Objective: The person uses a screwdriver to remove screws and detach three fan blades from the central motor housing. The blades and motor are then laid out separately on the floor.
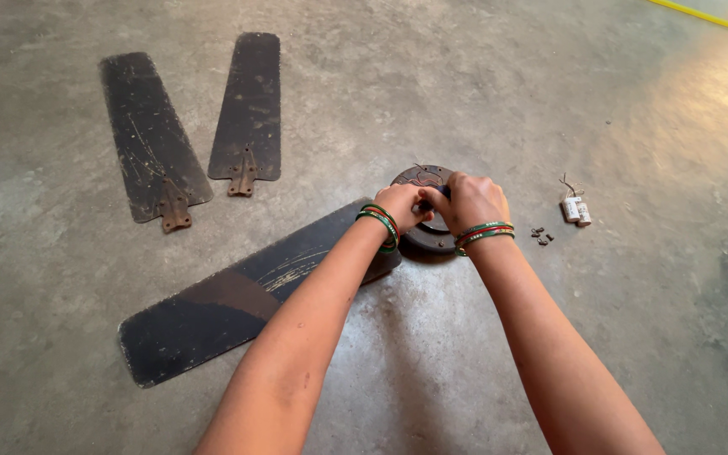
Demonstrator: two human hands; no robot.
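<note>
Fan motor (pixel 428 238), round, dark and rusty, sits on the concrete floor (pixel 465 354) about mid-frame, slightly right of centre. Its open top shows a bit of wiring inside at 12 o'clock; the rest of the inside is hidden by the hands.

Left hand (pixel 399 205) lies on the motor's 9 o'clock side, fingers curled and pinching something small at the hub; can't tell what. Right hand (pixel 472 202) covers the 2 o'clock side, fingers bent down onto the same spot, knuckles up, touching the left hand's fingertips. Both wrists carry red and green bangles (pixel 484 233).

One long dark blade (pixel 238 303) runs from the motor out toward 8 o'clock, its near end tucked under the left forearm and seemingly joined to the motor.

Two loose blades w/ rusty brackets lie well apart at 10–11 o'clock: left blade (pixel 149 135), right blade (pixel 250 105), side by side, not touching.

At 3 o'clock of the motor: a few small dark screws (pixel 541 235) near the right wrist, then a small white capacitor (pixel 576 210) w/ thin wires just beyond.

Yellow strip (pixel 709 18) at far 1 o'clock corner.
</note>
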